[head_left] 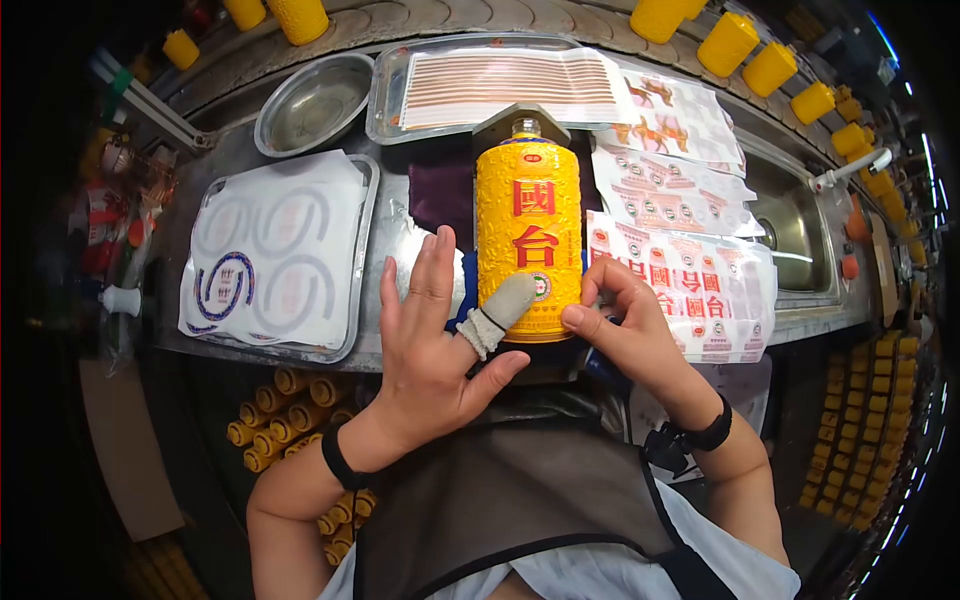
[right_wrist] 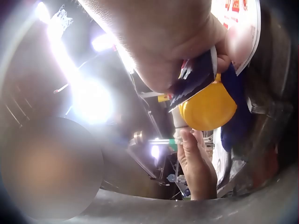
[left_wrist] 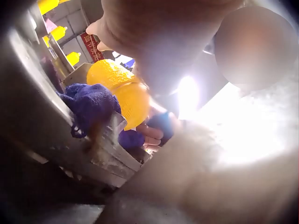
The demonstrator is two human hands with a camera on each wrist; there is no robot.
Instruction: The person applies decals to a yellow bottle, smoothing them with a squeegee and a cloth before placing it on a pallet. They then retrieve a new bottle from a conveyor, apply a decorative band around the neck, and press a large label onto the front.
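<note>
A yellow embossed bottle (head_left: 530,220) with red characters lies with its bare neck pointing away and its base toward the person. A small round green-and-white emblem (head_left: 541,287) shows low on its front. My left hand (head_left: 430,335) spreads its straight fingers beside it; the index finger, in a grey finger cover (head_left: 510,300), presses next to the emblem. My right hand (head_left: 635,325) has thumb and curled fingers at the bottle's lower right edge. A dark blue flat piece (right_wrist: 198,77) sits in that hand, seen in the right wrist view. A blue cloth (left_wrist: 91,105) lies by the bottle.
Decal sheets (head_left: 685,285) cover the right side. A tray (head_left: 360,330) with round decals stands left, a striped sheet's tray (head_left: 385,125) behind, and a metal bowl (head_left: 315,105) at back left. A sink (head_left: 790,235) is far right. Yellow bottles (head_left: 728,45) line the back.
</note>
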